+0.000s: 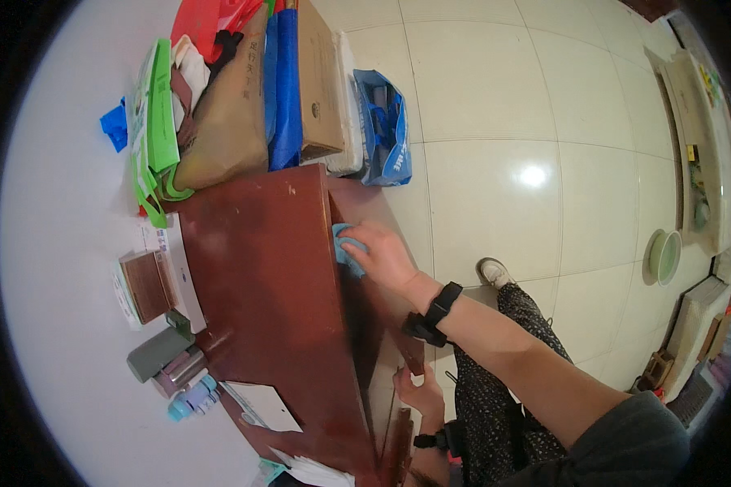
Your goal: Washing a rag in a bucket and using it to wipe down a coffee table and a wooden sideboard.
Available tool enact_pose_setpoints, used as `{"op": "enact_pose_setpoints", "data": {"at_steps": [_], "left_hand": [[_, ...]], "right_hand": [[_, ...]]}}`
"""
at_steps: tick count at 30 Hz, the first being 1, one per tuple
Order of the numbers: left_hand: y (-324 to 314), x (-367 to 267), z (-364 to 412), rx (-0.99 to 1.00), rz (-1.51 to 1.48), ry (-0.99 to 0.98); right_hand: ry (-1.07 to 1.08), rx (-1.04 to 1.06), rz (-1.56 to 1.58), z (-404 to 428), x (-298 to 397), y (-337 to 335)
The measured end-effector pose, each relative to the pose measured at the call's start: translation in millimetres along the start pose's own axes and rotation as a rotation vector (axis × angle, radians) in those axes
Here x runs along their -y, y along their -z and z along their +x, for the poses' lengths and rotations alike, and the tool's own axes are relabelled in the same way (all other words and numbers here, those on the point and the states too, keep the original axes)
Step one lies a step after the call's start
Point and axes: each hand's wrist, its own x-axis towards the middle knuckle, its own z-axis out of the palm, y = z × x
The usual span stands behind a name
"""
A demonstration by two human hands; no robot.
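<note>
A reddish-brown wooden cabinet (pixel 262 292) stands before me, and its door (pixel 396 304) is swung out from a dark opening. My right hand (pixel 381 252), wearing a black wrist strap, grips a light blue cloth (pixel 341 234). The cloth touches the cabinet by the top front edge, near the door's inner side. Lower down, my left hand (pixel 423 392) has its thumb and fingers around the free end of the door. A black strap with a small device sits on that wrist too. The inside of the cabinet is mostly in shadow.
On the cabinet top lie a white card (pixel 268 408), bottles (pixel 195 399), a grey-green container (pixel 161 353) and a brown box (pixel 149 286). Bags (pixel 225 122), a cardboard box (pixel 320 85) and a blue bag (pixel 387 134) stand beyond. A green basin (pixel 665 257) rests on the tiled floor.
</note>
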Motion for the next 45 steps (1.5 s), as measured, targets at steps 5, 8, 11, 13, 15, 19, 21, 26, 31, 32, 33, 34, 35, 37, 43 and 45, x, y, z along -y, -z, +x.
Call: {"op": "enact_pose_setpoints", "data": {"at_steps": [5, 8, 11, 13, 15, 19, 21, 26, 31, 32, 33, 34, 35, 37, 43, 45], "left_hand": [[-4.6, 4.5, -3.9, -0.016, -0.068, 0.038], [-4.9, -3.0, -0.4, -0.015, 0.120, 0.041], [-8.9, 2.5, 0.4, -0.069, -0.137, 0.046], [-7.8, 9.6, 3.8, -0.067, -0.137, 0.044], [-4.3, 7.4, 2.9, -0.055, -0.144, 0.042], [-6.0, 9.6, 2.9, -0.042, -0.034, -0.017], [-5.8, 12.4, 2.2, -0.065, -0.020, 0.008], [-5.1, 8.2, 3.6, -0.070, -0.093, 0.058], [0.3, 4.6, 6.7, -0.045, -0.119, 0.069], [2.2, 4.5, 6.4, -0.016, 0.004, -0.044], [1.1, 0.6, 5.8, -0.013, 0.007, -0.034], [-1.4, -4.4, 5.3, -0.040, -0.011, -0.053], [-2.6, -6.8, 3.7, -0.066, -0.032, -0.073], [-8.5, 0.6, 3.4, -0.070, -0.101, -0.054], [-10.0, 16.5, -1.0, -0.081, -0.068, -0.014], [-10.0, 7.3, 1.5, -0.094, -0.198, -0.015]], "right_hand": [[0.183, -0.074, -0.085, 48.4, -2.6, -9.0], [0.142, 0.001, -0.115, 54.7, -4.4, -9.4], [0.153, -0.002, -0.096, 44.9, -6.9, -7.5], [0.136, 0.047, -0.109, 13.7, -6.7, -4.8], [0.082, 0.136, -0.117, -28.5, -1.9, 6.8], [0.042, 0.212, -0.038, -102.0, 4.0, 24.3], [0.029, 0.225, -0.005, -124.7, 7.4, 29.4], [0.128, 0.272, -0.099, -105.6, 5.8, 33.6], [0.153, 0.225, -0.171, -48.7, -4.3, 10.3], [0.170, 0.151, -0.128, -32.7, -2.7, 9.2], [0.190, 0.076, -0.091, -26.4, -1.8, 9.1], [0.184, 0.083, -0.093, -29.2, -1.0, 8.0], [0.144, 0.065, -0.069, -32.0, 1.0, 7.7], [0.120, 0.054, -0.046, -39.8, 0.6, 7.2], [0.040, 0.175, 0.023, -132.0, 2.0, 23.0], [0.024, 0.197, 0.044, -153.3, 4.5, 30.3]]}}
